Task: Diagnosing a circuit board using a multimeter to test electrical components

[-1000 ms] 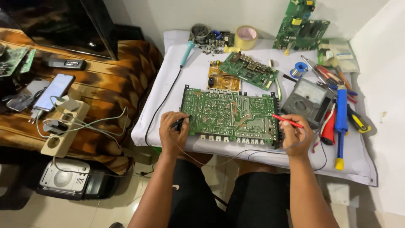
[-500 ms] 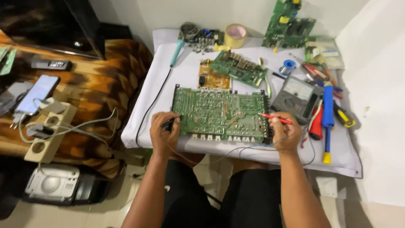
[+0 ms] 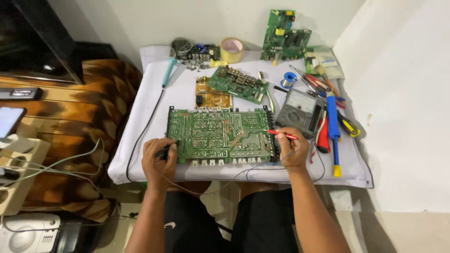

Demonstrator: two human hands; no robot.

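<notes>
at opposite ends of the long green circuit board (image 3: 220, 135): left hand (image 3: 158, 161) gripping black probe (image 3: 165, 151), right hand (image 3: 291, 149) pinching red probe (image 3: 281, 135).

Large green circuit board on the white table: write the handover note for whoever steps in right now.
Left hand: holds the black probe at the board's left edge.
Right hand: holds the red probe, tip at the right edge.
Large green circuit board lies solder side up; grey analog multimeter sits just right of it.
Done: both probes are on the board.
Left: the meter reading is too small to tell.
</notes>
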